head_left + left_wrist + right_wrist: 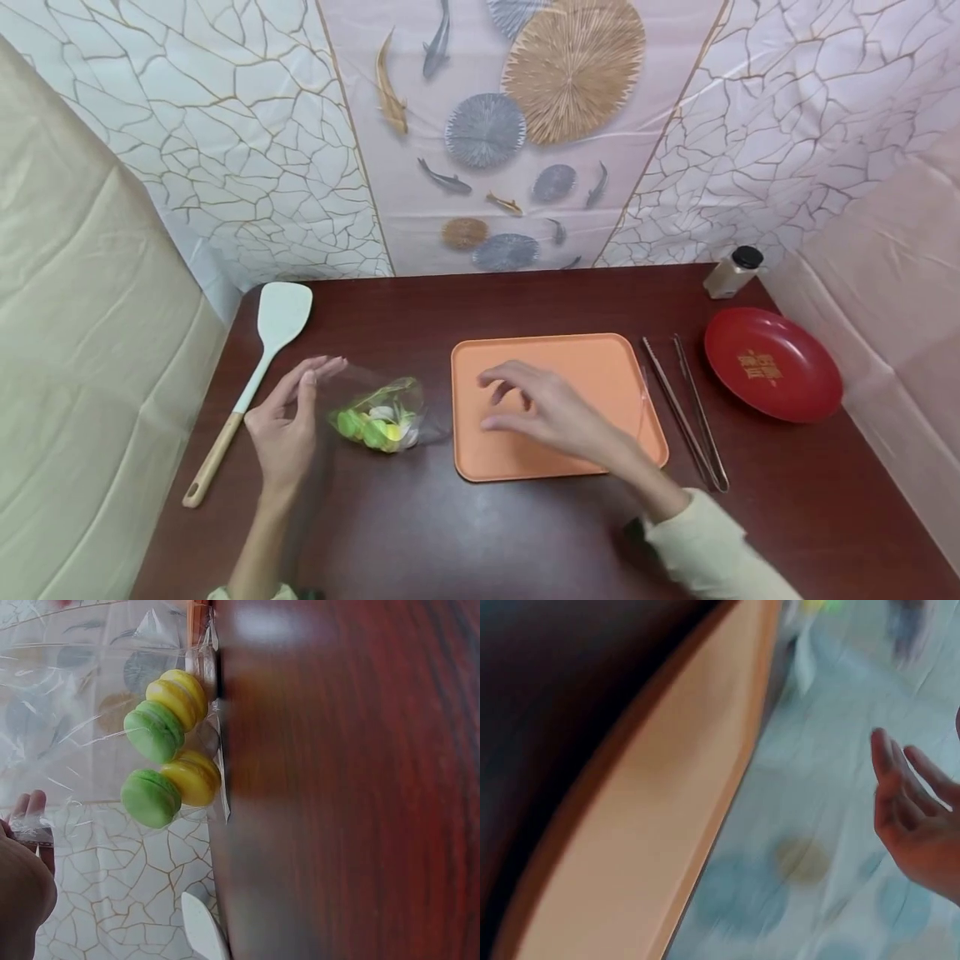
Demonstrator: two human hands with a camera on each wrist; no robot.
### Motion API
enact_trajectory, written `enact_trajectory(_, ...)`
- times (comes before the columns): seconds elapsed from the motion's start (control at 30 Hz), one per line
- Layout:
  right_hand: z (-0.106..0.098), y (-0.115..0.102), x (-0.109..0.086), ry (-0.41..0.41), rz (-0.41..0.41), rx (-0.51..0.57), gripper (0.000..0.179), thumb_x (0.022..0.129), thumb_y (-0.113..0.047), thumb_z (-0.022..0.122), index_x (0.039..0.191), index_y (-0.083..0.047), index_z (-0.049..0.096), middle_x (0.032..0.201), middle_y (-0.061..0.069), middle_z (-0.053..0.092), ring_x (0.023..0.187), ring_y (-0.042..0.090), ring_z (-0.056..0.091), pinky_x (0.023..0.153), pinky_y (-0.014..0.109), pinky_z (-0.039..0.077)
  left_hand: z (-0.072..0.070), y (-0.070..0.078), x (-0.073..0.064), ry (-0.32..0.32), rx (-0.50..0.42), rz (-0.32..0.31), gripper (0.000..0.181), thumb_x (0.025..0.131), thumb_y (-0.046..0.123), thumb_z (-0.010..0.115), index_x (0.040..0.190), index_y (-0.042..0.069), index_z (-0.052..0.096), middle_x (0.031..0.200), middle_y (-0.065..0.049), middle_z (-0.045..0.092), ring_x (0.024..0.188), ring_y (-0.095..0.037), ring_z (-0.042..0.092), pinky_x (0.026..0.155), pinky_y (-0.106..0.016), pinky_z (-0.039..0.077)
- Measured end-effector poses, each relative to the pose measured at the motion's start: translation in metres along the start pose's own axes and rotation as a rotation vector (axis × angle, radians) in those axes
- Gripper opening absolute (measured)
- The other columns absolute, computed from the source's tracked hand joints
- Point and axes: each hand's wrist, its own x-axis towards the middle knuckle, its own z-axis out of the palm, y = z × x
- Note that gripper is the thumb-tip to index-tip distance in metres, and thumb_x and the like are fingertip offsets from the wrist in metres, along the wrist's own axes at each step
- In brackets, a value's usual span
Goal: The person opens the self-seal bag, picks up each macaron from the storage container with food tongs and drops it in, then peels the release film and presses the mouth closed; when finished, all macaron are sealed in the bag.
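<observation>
My left hand (288,425) pinches the edge of a clear plastic bag (408,396) between thumb and fingers, left of the tray. Inside the bag are green macarons (150,799), yellow macarons (180,697) and some whitish pieces, gathered low in it near the tabletop. In the left wrist view the thin film stretches from the fingertips across to the macarons. My right hand (540,408) hovers over an orange tray (600,367), its fingers loosely bent and thumb apart, holding nothing. The right wrist view shows that same hand beside the tray's rim, with space between thumb and fingers.
A pale spatula (285,312) with a wooden handle lies at the left. Metal tongs (711,437) rest along the tray's right side. Beyond them are a red plate (813,379) and a black-capped jar (727,277). Cloth-covered walls (292,150) enclose the dark table (465,533).
</observation>
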Motion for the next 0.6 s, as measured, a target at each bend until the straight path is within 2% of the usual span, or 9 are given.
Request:
enact_trajectory(0.13,0.044,-0.029,0.019,0.114,-0.163,-0.079,0.043,0.09,-0.024,0.092,0.125,-0.009,0.072,0.119,0.0,0.075,0.092,0.008,0.074,0.081,0.027,0.061,0.002,0.0,0.0,0.027,-0.01,0.005,0.025,0.106,-0.016,0.057,0.123,-0.014,0.074,0.11,-0.028,0.081,0.107,-0.014,0.082,0.097,-0.023,0.061)
enact_trajectory(0.23,0.064,-0.037,0.03,0.192,-0.245,-0.055,0.031,0.092,-0.017,0.09,0.116,-0.008,0.073,0.124,0.004,0.071,0.088,0.009,0.071,0.073,0.018,0.058,0.003,0.0,-0.001,0.038,0.001,0.002,0.026,0.106,-0.015,0.057,0.124,-0.011,0.076,0.109,-0.027,0.082,0.107,-0.013,0.082,0.098,-0.023,0.061)
enact_trajectory(0.3,0.071,-0.039,0.035,0.224,-0.28,-0.024,0.023,0.093,-0.011,0.089,0.108,-0.008,0.072,0.12,0.005,0.071,0.082,0.007,0.067,0.067,0.013,0.052,0.004,0.0,-0.001,0.037,0.004,0.003,0.026,0.106,-0.015,0.056,0.124,-0.011,0.076,0.109,-0.028,0.081,0.107,-0.013,0.082,0.098,-0.023,0.061)
enact_trajectory(0.4,0.074,-0.04,0.038,0.238,-0.334,0.007,0.017,0.093,-0.004,0.086,0.1,-0.009,0.072,0.115,0.005,0.071,0.086,0.009,0.066,0.068,0.013,0.051,0.004,0.001,0.0,0.034,-0.005,0.007,0.026,0.107,-0.015,0.056,0.124,-0.012,0.075,0.108,-0.032,0.08,0.106,-0.014,0.083,0.095,-0.022,0.062)
enact_trajectory(0.5,0.075,-0.04,0.04,0.228,-0.376,0.06,0.016,0.094,0.002,0.083,0.098,-0.008,0.071,0.112,0.006,0.07,0.082,0.008,0.067,0.069,0.014,0.053,0.004,0.002,0.001,0.035,-0.014,0.011,0.026,0.106,-0.016,0.055,0.123,-0.014,0.074,0.108,-0.035,0.078,0.106,-0.014,0.083,0.093,-0.021,0.062)
enact_trajectory(0.6,0.076,-0.038,0.04,0.229,-0.362,0.175,0.016,0.096,0.009,0.077,0.1,-0.005,0.069,0.108,0.008,0.071,0.072,0.007,0.066,0.064,0.016,0.055,0.001,0.003,0.002,0.04,-0.018,0.003,0.025,0.107,-0.015,0.055,0.123,-0.014,0.074,0.109,-0.035,0.078,0.106,-0.015,0.083,0.094,-0.022,0.062)
